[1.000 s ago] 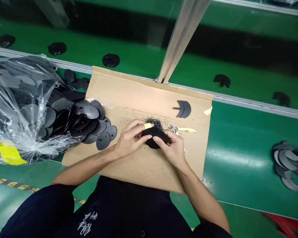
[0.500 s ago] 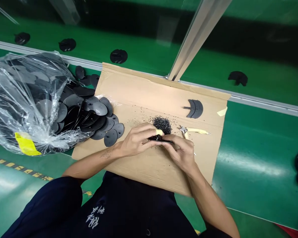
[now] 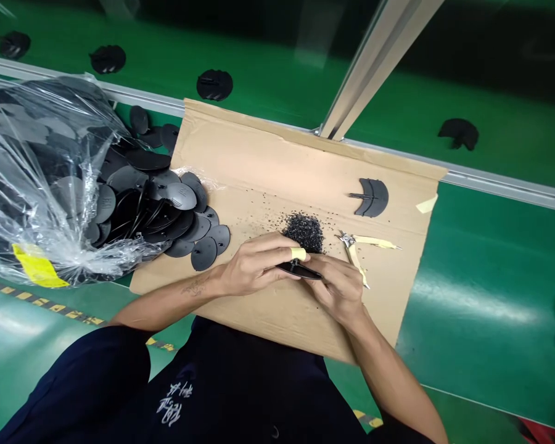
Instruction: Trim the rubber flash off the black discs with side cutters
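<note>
Both my hands grip one black plastic disc (image 3: 300, 270), seen almost edge-on, above a brown cardboard sheet (image 3: 268, 166). My left hand (image 3: 254, 264) pinches its left side, with a yellow finger cot on the index fingertip. My right hand (image 3: 342, 287) closes on its right side. Just beyond my fingers lies a small heap of black trimmings (image 3: 304, 231). Yellow-handled cutters (image 3: 361, 246) rest on the cardboard to the right of my hands.
A clear plastic bag (image 3: 37, 179) spilling several black discs (image 3: 185, 216) lies at the left. A half-disc piece (image 3: 372, 197) sits on the cardboard's far right. More black parts (image 3: 214, 84) ride the green conveyor behind a metal rail (image 3: 490, 185). A slanted metal post (image 3: 374, 55) rises behind.
The disc has turned from flat-facing to nearly edge-on between my hands. The view has shifted, so the cardboard and bag sit slightly differently in the picture.
</note>
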Demonstrator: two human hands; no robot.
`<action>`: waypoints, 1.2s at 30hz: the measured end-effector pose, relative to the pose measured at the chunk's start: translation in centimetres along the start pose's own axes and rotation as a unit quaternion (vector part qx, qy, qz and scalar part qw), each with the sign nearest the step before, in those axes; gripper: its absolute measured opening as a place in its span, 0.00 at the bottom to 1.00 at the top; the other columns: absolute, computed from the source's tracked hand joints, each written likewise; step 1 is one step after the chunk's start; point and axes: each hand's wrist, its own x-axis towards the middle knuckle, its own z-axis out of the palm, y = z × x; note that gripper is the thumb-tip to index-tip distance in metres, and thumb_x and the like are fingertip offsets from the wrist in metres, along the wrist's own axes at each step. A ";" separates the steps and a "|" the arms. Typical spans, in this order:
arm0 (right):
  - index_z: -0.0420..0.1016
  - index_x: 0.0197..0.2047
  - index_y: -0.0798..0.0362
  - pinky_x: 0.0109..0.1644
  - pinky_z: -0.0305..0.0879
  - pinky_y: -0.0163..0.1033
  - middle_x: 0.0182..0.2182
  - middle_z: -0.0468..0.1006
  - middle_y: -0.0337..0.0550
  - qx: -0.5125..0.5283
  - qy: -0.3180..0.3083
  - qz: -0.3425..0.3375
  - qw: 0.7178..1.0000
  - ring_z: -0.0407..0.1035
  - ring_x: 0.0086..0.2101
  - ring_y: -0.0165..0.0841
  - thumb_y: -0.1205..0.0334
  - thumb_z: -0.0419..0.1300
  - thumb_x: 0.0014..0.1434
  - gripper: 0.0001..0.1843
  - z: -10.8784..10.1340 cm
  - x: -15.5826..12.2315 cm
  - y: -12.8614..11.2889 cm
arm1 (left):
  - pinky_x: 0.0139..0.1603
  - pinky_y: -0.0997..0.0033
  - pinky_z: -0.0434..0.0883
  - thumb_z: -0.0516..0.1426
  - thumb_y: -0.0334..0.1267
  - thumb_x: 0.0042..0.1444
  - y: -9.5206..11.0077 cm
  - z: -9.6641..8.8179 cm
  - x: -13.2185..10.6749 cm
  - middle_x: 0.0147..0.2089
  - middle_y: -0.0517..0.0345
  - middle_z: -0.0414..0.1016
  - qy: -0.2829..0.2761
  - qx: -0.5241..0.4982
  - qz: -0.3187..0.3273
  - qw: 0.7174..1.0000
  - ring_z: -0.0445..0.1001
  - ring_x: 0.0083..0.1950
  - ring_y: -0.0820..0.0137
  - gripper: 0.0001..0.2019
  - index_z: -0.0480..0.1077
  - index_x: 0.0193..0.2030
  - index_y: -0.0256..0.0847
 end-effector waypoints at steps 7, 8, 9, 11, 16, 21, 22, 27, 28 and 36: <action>0.77 0.49 0.50 0.41 0.80 0.37 0.41 0.86 0.46 0.031 -0.016 0.004 0.999 0.82 0.38 0.34 0.72 0.60 0.66 0.11 -0.1 0.1 -0.3 | 0.42 0.69 0.78 0.60 0.36 0.66 0.0 0.2 -0.3 0.43 0.49 0.80 0.028 -0.006 0.003 1.000 0.79 0.41 0.69 0.09 0.75 0.52 0.37; 0.78 0.48 0.50 0.41 0.80 0.37 0.41 0.86 0.46 0.030 -0.017 0.008 0.999 0.82 0.38 0.35 0.72 0.60 0.66 0.11 -0.1 0.1 -0.3 | 0.42 0.69 0.78 0.60 0.36 0.67 -0.1 0.2 -0.3 0.43 0.48 0.80 0.025 -0.008 0.003 1.000 0.79 0.42 0.69 0.10 0.74 0.52 0.37; 0.78 0.48 0.50 0.40 0.79 0.37 0.41 0.86 0.46 0.027 -0.018 0.011 0.999 0.82 0.37 0.35 0.71 0.61 0.66 0.10 -0.1 0.1 -0.2 | 0.42 0.68 0.78 0.59 0.36 0.68 -0.1 0.2 -0.3 0.44 0.47 0.80 0.021 -0.011 0.002 1.000 0.79 0.42 0.69 0.10 0.74 0.53 0.36; 0.78 0.47 0.50 0.39 0.79 0.38 0.40 0.86 0.46 0.018 -0.021 0.018 0.999 0.82 0.36 0.36 0.70 0.62 0.65 0.09 -0.1 0.0 -0.2 | 0.43 0.68 0.78 0.57 0.36 0.69 -0.2 0.3 -0.3 0.44 0.45 0.80 0.014 -0.016 0.000 1.000 0.79 0.43 0.68 0.11 0.73 0.54 0.35; 0.78 0.49 0.50 0.41 0.80 0.38 0.39 0.85 0.47 0.037 -0.032 0.023 0.999 0.82 0.38 0.36 0.71 0.60 0.66 0.11 -0.2 0.1 -0.3 | 0.42 0.69 0.78 0.61 0.34 0.66 -0.3 0.3 -0.7 0.43 0.48 0.80 0.028 -0.002 0.004 1.000 0.79 0.42 0.69 0.11 0.74 0.54 0.38; 0.78 0.47 0.52 0.40 0.79 0.38 0.40 0.85 0.48 0.034 -0.028 0.004 0.999 0.82 0.38 0.36 0.73 0.61 0.65 0.10 -0.3 0.1 -0.2 | 0.42 0.68 0.79 0.59 0.34 0.68 -0.3 0.4 -0.7 0.44 0.47 0.81 0.026 -0.008 0.004 1.000 0.80 0.42 0.69 0.10 0.74 0.54 0.37; 0.78 0.47 0.52 0.40 0.79 0.38 0.40 0.85 0.48 0.030 -0.028 0.005 0.999 0.81 0.38 0.36 0.73 0.61 0.65 0.10 -0.3 0.1 -0.2 | 0.42 0.68 0.79 0.58 0.34 0.68 -0.3 0.5 -0.6 0.44 0.47 0.80 0.024 -0.014 0.005 1.000 0.79 0.43 0.69 0.10 0.73 0.55 0.37; 0.78 0.47 0.52 0.41 0.80 0.38 0.38 0.85 0.47 0.041 -0.039 0.019 0.998 0.82 0.39 0.36 0.71 0.60 0.67 0.09 -0.4 0.2 -0.4 | 0.40 0.70 0.77 0.60 0.33 0.66 -0.2 0.6 -0.5 0.42 0.49 0.80 0.036 -0.018 0.008 0.999 0.78 0.40 0.70 0.08 0.75 0.51 0.37; 0.78 0.47 0.52 0.41 0.80 0.37 0.38 0.85 0.47 0.044 -0.042 0.022 0.998 0.82 0.38 0.35 0.70 0.60 0.67 0.09 -0.4 0.2 -0.5 | 0.40 0.70 0.77 0.61 0.32 0.65 -0.1 0.6 -0.5 0.41 0.50 0.80 0.040 -0.016 0.007 0.999 0.78 0.39 0.71 0.07 0.75 0.49 0.36; 0.78 0.48 0.51 0.42 0.80 0.38 0.43 0.85 0.50 0.057 -0.019 0.013 0.998 0.82 0.39 0.36 0.71 0.62 0.65 0.10 -0.2 0.0 -0.3 | 0.42 0.66 0.77 0.60 0.39 0.67 -0.2 0.6 -0.3 0.41 0.50 0.79 0.023 -0.034 -0.002 0.999 0.78 0.41 0.68 0.10 0.75 0.52 0.38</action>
